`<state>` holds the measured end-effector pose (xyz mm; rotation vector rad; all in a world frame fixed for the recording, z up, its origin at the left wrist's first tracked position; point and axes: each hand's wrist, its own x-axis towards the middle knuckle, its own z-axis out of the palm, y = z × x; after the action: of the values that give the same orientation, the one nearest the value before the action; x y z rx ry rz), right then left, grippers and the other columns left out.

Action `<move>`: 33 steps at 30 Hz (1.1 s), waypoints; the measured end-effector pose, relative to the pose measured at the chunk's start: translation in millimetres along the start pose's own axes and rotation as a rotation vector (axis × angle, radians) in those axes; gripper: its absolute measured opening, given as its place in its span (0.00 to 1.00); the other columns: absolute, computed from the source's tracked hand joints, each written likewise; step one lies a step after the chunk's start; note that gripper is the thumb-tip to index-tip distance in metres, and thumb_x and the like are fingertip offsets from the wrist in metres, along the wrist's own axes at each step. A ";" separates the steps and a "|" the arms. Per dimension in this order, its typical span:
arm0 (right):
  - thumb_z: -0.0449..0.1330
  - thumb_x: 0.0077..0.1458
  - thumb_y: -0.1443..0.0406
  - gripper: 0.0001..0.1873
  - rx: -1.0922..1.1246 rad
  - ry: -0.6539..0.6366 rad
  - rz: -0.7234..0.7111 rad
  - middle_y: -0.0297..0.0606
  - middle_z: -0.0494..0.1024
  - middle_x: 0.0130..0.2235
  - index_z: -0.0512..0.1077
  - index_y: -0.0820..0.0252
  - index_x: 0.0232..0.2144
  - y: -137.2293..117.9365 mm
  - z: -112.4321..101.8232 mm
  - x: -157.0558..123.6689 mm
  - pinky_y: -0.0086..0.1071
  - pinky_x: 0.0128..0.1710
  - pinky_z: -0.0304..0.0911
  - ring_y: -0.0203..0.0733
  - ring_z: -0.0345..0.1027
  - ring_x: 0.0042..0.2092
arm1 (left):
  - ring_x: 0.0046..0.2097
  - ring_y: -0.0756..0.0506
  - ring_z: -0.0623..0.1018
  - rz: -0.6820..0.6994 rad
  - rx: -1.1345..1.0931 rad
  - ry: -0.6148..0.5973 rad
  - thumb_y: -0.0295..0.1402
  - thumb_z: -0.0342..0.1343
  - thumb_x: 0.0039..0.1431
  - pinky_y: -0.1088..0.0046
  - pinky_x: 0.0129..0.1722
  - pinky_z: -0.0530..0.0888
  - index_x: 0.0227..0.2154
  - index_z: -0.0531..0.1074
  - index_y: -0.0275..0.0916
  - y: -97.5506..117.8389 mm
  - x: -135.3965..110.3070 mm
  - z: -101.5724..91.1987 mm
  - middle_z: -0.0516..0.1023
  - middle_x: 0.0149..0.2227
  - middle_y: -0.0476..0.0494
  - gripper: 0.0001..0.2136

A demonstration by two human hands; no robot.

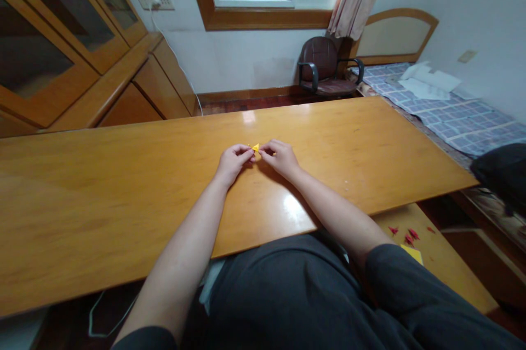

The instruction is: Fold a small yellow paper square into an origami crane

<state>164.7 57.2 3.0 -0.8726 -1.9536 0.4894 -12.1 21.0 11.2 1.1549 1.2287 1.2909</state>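
Long wooden table [123, 191] takes up most of my view. Cabinet [133, 103] past its far left side, bed [452, 117] along the right. Low board [456, 265] beside person's right arm. Brown chair [322, 62] behind far edge; black bag [505, 175] by right corner. Left hand [233, 164] pinching yellow paper piece above table; right hand [282, 158] fingertips together just beside it, can't tell if gripping. Dark sleeve [411, 284] partly blocks yellow sheet [412, 254] on board, red paper bits [413, 234] nearby. Smallest: that yellow paper piece [256, 147], between the hands.

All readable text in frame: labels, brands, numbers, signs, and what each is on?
None readable.
Yellow paper between the hands: too small to make out any marking.
Wall socket: any marks too small to read.
White sheets on the bed: no legible print.
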 end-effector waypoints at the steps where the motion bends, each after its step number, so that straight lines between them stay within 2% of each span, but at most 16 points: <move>1: 0.61 0.58 0.66 0.06 -0.012 -0.001 -0.005 0.37 0.78 0.31 0.77 0.60 0.30 -1.1 -0.3 0.0 0.29 0.36 0.64 0.36 0.69 0.32 | 0.26 0.50 0.75 -0.008 -0.006 0.005 0.44 0.69 0.43 0.75 0.28 0.73 0.28 0.75 0.35 0.3 -0.4 0.7 0.78 0.25 0.46 0.17; 9: 0.60 0.57 0.67 0.06 -0.046 0.002 -0.007 0.37 0.78 0.31 0.76 0.61 0.29 -8.8 -2.2 -0.2 0.29 0.36 0.63 0.36 0.69 0.33 | 0.24 0.51 0.75 -0.043 -0.073 0.046 0.40 0.68 0.42 0.77 0.25 0.71 0.25 0.73 0.35 1.0 -1.0 5.4 0.77 0.23 0.47 0.14; 17: 0.64 0.54 0.65 0.04 0.130 -0.003 0.236 0.36 0.80 0.31 0.78 0.62 0.29 -1.8 2.2 2.5 0.29 0.35 0.64 0.36 0.71 0.33 | 0.26 0.51 0.76 -0.005 -0.081 0.051 0.40 0.67 0.44 0.77 0.26 0.72 0.27 0.74 0.35 -0.5 -0.6 7.1 0.79 0.25 0.45 0.14; 20: 0.64 0.53 0.64 0.05 0.160 -0.011 0.267 0.36 0.80 0.31 0.77 0.62 0.29 -2.5 2.6 2.8 0.29 0.35 0.65 0.36 0.71 0.32 | 0.25 0.51 0.75 -0.012 -0.075 0.072 0.40 0.67 0.44 0.78 0.23 0.71 0.27 0.73 0.35 -1.7 0.0 8.5 0.78 0.25 0.46 0.14; 25: 0.63 0.54 0.66 0.04 0.081 0.019 0.163 0.35 0.79 0.30 0.76 0.60 0.28 -3.4 3.9 0.9 0.29 0.35 0.64 0.36 0.69 0.32 | 0.23 0.51 0.74 -0.018 -0.069 0.109 0.39 0.66 0.42 0.79 0.20 0.69 0.24 0.70 0.36 -3.0 2.0 12.0 0.77 0.23 0.48 0.13; 29: 0.61 0.55 0.68 0.05 -0.024 0.034 0.062 0.35 0.77 0.30 0.74 0.60 0.27 -7.3 3.1 -0.8 0.29 0.36 0.63 0.36 0.68 0.32 | 0.22 0.52 0.73 -0.002 -0.084 0.134 0.37 0.65 0.42 0.79 0.22 0.68 0.23 0.69 0.36 -3.8 3.0 14.5 0.76 0.21 0.49 0.11; 33: 0.59 0.58 0.66 0.07 -0.122 0.019 0.019 0.37 0.76 0.31 0.74 0.59 0.28 -13.6 1.1 -2.2 0.30 0.37 0.62 0.37 0.68 0.34 | 0.23 0.52 0.73 0.001 -0.109 0.146 0.36 0.64 0.43 0.79 0.23 0.69 0.23 0.70 0.36 -4.4 2.9 15.2 0.75 0.22 0.49 0.10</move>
<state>159.4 46.4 9.9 -0.9697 -1.9760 0.3743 3.0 25.1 7.4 0.9976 1.2461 1.4458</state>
